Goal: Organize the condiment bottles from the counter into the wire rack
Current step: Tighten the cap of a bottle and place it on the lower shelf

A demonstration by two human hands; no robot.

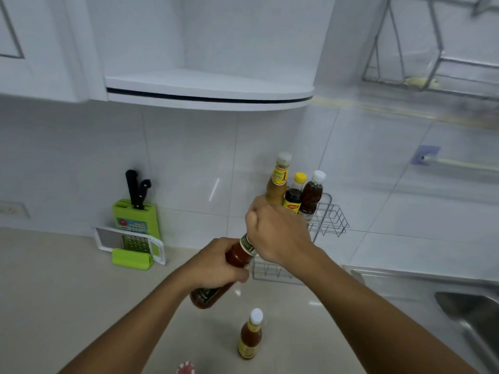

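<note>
**Red sauce bottle held in both hands, short of the rack**

Nearest the camera, a red-and-white ridged cap (185, 367) peeks in at the desk's (67, 279) front edge; what it belongs to is cut off. Just beyond it a small amber bottle (249, 334) with a white cap stands upright, still waiting on the desk.

Above that, the left hand (216, 263) is wrapped around the body of a red sauce bottle (229, 268), tilted with its base toward the camera and its neck toward the wall. The right hand (275, 233) is closed over the neck and cap end, hiding the cap; this looks like steadying or tightening before placing, though I cannot tell which.

Behind the hands, the wire rack (328, 220) sits at the back edge against the tiled wall. Three bottles (293, 193) stand upright, crowded at its far end, probably to leave the near section free.

At the back left, a green knife block (136, 220) and a grater (132, 245) lean by the wall, well apart.
</note>
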